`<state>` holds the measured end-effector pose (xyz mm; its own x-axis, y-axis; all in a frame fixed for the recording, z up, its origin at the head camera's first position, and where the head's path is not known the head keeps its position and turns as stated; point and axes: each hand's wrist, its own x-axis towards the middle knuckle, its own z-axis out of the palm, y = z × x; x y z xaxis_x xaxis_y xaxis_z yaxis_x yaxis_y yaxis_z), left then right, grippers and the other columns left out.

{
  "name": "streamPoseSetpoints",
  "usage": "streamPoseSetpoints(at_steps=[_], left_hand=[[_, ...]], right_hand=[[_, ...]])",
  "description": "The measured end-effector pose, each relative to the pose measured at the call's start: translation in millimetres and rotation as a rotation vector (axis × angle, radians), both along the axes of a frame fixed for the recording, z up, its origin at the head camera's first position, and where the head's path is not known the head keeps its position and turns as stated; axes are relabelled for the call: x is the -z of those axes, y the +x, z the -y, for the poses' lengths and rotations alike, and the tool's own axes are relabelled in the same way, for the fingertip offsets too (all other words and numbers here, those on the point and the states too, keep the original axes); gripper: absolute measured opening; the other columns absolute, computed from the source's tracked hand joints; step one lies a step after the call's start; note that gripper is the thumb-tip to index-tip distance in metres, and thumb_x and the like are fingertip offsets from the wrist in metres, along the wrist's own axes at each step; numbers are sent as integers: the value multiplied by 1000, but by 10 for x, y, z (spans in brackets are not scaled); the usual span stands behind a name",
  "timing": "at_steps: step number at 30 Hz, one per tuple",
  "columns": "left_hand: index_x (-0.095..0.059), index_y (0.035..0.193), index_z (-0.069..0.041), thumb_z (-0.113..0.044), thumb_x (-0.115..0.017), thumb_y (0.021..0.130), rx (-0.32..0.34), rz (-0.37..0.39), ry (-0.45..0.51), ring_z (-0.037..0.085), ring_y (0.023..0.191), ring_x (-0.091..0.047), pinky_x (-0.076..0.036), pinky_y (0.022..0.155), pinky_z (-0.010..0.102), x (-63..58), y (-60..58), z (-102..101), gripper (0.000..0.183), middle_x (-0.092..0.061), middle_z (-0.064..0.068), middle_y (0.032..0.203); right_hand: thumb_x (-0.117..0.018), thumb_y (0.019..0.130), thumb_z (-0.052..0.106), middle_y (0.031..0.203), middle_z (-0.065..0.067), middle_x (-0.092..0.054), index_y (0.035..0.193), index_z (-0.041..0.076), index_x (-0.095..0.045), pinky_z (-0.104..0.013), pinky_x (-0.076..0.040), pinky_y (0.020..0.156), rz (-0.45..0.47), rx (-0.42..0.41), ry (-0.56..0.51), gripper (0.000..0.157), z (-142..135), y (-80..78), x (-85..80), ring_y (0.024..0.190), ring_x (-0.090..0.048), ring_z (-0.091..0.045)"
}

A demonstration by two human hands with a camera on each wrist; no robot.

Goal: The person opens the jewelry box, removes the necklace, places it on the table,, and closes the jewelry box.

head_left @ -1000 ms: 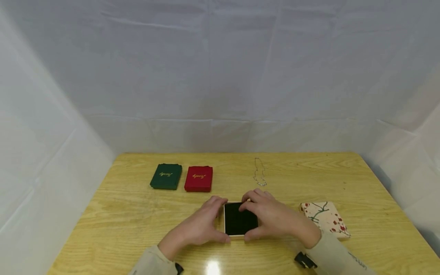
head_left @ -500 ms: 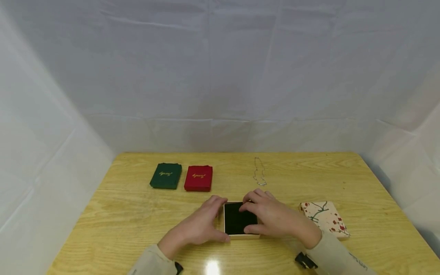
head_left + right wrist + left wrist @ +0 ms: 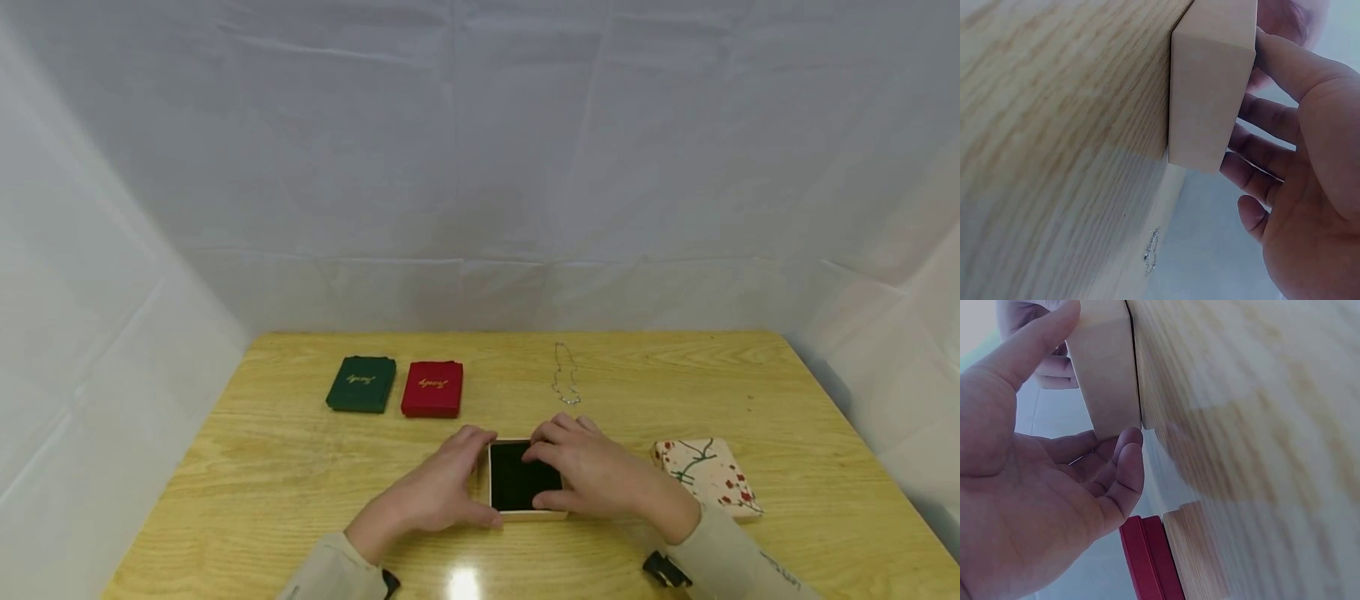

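Note:
A small cream box (image 3: 532,516) stands without its lid at the front middle of the table, a black pad (image 3: 513,482) lying inside. My left hand (image 3: 442,490) grips the box's left side, thumb at the near corner and fingers at the far one. In the left wrist view, the fingertips (image 3: 1129,453) touch the box's side wall. From the right, my right hand (image 3: 588,471) reaches over the box, with its curled index finger and thumb on the pad. The other right fingers sit at the far rim; their tips are partly hidden in the right wrist view.
A floral lid (image 3: 708,475) lies right of the box. Behind, a thin silver necklace (image 3: 567,383) is spread on the wooden table (image 3: 300,483). A red box (image 3: 432,389) and a green box (image 3: 362,384) stand at the back left. White cloth (image 3: 480,167) surrounds the table.
My right thumb has shifted from the box's near wall up onto the pad's near edge. The left hand and the other things have stayed in place.

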<state>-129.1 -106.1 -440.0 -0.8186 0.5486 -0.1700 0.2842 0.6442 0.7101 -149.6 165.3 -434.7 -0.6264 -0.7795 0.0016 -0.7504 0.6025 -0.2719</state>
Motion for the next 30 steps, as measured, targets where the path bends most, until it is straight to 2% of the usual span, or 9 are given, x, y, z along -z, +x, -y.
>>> streamPoseSetpoints(at_steps=[12,20,25,30], left_hand=[[-39,160,-2,-42,-92,83,10,-25,-3,21,123,-52,-47,111,48,14,-2,3,101,-49,6,147],[-38,160,-2,-41,-92,83,12,-31,-5,21,125,-52,-46,112,47,26,-5,9,102,-49,6,148],[-39,160,-2,-41,-92,83,16,-37,1,21,124,-52,-46,112,47,26,-8,12,102,-49,6,148],[-39,160,-1,-42,-93,82,11,-45,6,22,123,-53,-47,111,47,28,-8,11,103,-50,5,146]], right_hand=[[-78,96,48,132,2,-62,133,16,-70,-44,-43,98,-38,-20,41,50,19,-2,24,120,-57,-16],[-81,95,45,128,3,-64,130,17,-72,-41,-42,94,-52,-36,25,46,31,-11,47,116,-60,-13],[-79,97,42,130,5,-65,130,18,-72,-45,-43,99,-4,-17,5,42,14,-5,28,118,-61,-13],[-75,102,34,135,5,-63,134,16,-70,-51,-42,106,59,28,-62,38,-55,25,-44,127,-57,-16]])
